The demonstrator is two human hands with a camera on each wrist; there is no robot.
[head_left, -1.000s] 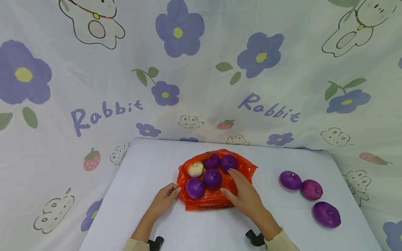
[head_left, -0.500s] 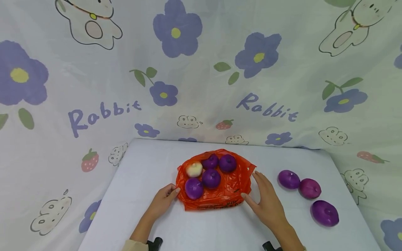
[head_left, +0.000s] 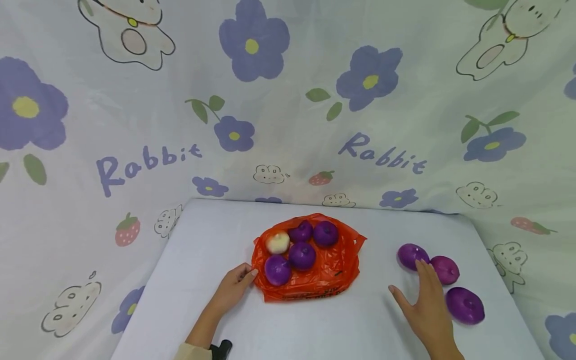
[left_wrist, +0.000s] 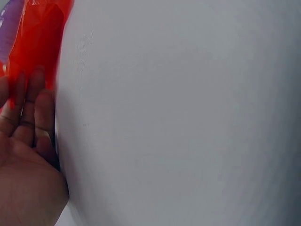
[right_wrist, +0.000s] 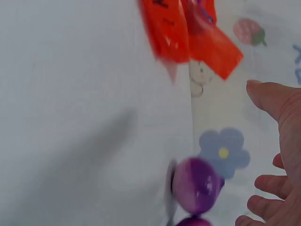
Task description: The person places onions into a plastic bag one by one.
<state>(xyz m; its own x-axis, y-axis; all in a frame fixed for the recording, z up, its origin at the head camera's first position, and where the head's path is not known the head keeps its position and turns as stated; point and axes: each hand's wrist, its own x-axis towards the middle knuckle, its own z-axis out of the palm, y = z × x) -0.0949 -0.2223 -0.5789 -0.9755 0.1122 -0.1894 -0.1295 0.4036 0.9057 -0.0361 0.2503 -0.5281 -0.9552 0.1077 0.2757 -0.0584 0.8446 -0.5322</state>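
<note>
A red plastic bag (head_left: 333, 270) lies spread on the white table, with several purple onions (head_left: 302, 256) and one pale onion (head_left: 278, 242) on it. My left hand (head_left: 235, 286) pinches the bag's left edge between thumb and fingers; in the left wrist view its fingers (left_wrist: 35, 101) lie against the red film. To the right, my right hand (head_left: 427, 312) is spread and holds nothing. Its fingertips overlap the nearer side of a purple onion (head_left: 410, 256) in the head view. Beside it are a redder onion (head_left: 445, 270) and a larger purple one (head_left: 465, 306).
The white table (head_left: 324, 330) ends at the back against a hanging cloth (head_left: 288, 115) printed with flowers and rabbits. A black wrist mount (head_left: 221, 349) shows by the left sleeve (head_left: 193, 352).
My right hand has moved from over the bag's onions to the right, up to the loose onions. The left hand stays at the bag's edge, and the onions on the bag have not shifted.
</note>
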